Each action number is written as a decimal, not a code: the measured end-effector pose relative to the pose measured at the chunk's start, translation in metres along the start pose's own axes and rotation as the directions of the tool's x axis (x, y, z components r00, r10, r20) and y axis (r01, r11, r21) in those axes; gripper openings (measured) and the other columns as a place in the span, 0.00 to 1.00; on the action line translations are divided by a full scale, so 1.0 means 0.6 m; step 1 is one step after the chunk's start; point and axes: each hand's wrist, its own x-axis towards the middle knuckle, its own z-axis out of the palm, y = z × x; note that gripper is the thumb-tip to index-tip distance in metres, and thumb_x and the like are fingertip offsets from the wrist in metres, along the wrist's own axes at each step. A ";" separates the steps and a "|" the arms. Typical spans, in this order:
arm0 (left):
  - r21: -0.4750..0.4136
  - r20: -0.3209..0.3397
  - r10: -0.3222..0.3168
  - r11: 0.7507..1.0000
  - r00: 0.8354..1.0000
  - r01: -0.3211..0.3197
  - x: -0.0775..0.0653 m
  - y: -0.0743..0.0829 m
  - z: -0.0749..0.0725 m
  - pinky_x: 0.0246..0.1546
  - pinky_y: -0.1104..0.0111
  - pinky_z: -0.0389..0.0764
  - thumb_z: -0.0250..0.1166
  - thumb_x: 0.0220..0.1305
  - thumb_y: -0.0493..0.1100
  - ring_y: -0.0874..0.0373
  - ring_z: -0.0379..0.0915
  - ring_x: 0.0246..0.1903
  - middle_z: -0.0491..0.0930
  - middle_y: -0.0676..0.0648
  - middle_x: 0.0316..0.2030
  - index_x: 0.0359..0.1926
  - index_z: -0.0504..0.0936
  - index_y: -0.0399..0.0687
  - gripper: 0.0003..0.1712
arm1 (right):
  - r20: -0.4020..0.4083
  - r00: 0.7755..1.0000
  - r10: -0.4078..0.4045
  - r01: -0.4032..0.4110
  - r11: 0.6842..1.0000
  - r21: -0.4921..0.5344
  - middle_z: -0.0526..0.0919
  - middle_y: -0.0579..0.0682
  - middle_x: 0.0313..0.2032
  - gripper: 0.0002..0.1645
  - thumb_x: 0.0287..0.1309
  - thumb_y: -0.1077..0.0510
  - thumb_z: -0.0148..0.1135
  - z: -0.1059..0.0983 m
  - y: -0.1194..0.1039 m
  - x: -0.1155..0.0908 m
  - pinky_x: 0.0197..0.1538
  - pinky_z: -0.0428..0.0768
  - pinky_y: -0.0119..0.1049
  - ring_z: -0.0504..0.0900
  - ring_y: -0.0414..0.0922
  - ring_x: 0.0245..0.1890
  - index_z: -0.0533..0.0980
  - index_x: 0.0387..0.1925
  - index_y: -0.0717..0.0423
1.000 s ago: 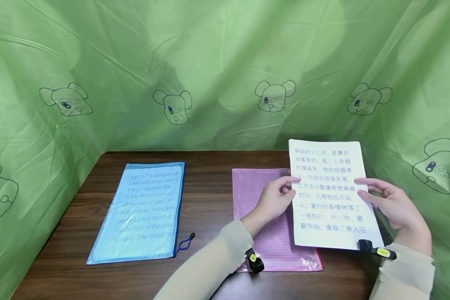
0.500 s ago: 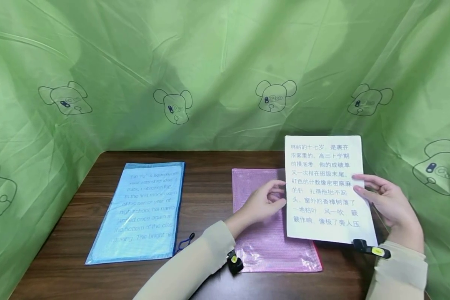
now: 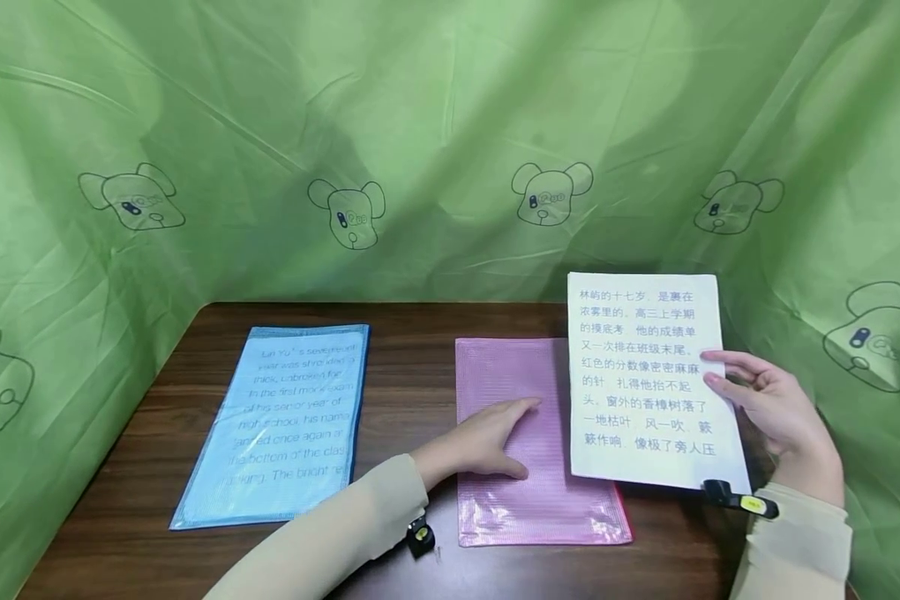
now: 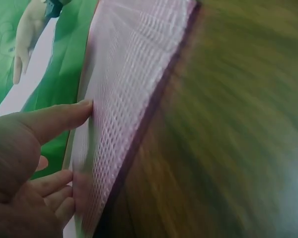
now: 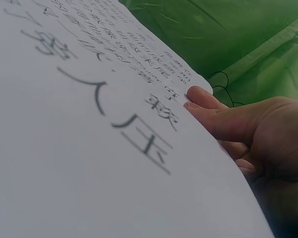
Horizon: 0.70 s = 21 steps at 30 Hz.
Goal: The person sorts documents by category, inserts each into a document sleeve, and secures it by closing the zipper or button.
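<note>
The left hand [image 3: 480,442] has let go of the white paper [image 3: 648,379] and moved over to the pink pouch [image 3: 543,496], and the pouch has slid a tiny bit to the left. The left hand's thumb and fingers are spread apart, with nothing between them in the head view. I cannot tell if they touch the pouch.

The right hand [image 3: 780,408] pinches the paper by its right edge, between thumb and fingers. The paper is up off the surface [image 3: 412,367], in front of the right part of the pouch. Its long way runs from near to far. The top of the writing points away from the person, and the bottom end leans a little to the right.

The pink pouch lies flat, also long from near to far, with a red edge on its right. Well off to the left lies the blue pouch [image 3: 270,433]; its long way leans, far end to the right. A green curtain [image 3: 450,150] hangs behind.
</note>
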 end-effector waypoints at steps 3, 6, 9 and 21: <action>-0.015 0.010 0.003 1.000 1.000 -0.003 -0.006 -0.015 -0.006 0.81 0.60 0.60 0.86 0.54 0.51 0.51 0.61 0.81 0.65 0.47 0.82 0.86 0.59 0.48 0.65 | 0.006 1.000 0.004 -0.004 1.000 0.011 0.92 0.39 0.44 0.22 0.74 0.67 0.68 0.000 -0.001 -0.002 0.34 0.90 0.39 0.93 0.45 0.34 0.86 0.61 0.43; -0.031 0.025 0.005 1.000 1.000 -0.005 -0.014 -0.036 -0.018 0.81 0.58 0.59 0.85 0.56 0.51 0.49 0.60 0.81 0.64 0.45 0.82 0.86 0.59 0.49 0.64 | 0.012 1.000 -0.004 0.004 1.000 0.007 0.92 0.40 0.45 0.21 0.74 0.67 0.67 0.003 -0.002 -0.003 0.33 0.90 0.41 0.93 0.46 0.34 0.86 0.61 0.44; -0.056 0.036 -0.008 0.998 0.999 0.010 -0.032 -0.060 -0.037 0.81 0.56 0.58 0.84 0.57 0.51 0.47 0.59 0.81 0.63 0.44 0.83 0.86 0.59 0.49 0.63 | 0.027 1.000 -0.008 0.008 1.000 0.003 0.92 0.41 0.45 0.20 0.74 0.66 0.68 0.013 -0.001 0.001 0.33 0.90 0.41 0.93 0.45 0.35 0.85 0.61 0.44; -0.106 0.021 -0.076 0.991 0.997 0.077 -0.099 -0.142 -0.094 0.81 0.51 0.59 0.84 0.59 0.50 0.46 0.57 0.82 0.63 0.45 0.83 0.86 0.60 0.50 0.61 | 0.049 0.999 0.001 0.004 0.995 -0.095 0.92 0.40 0.45 0.19 0.74 0.63 0.69 0.042 0.003 0.018 0.35 0.90 0.39 0.92 0.43 0.36 0.84 0.63 0.48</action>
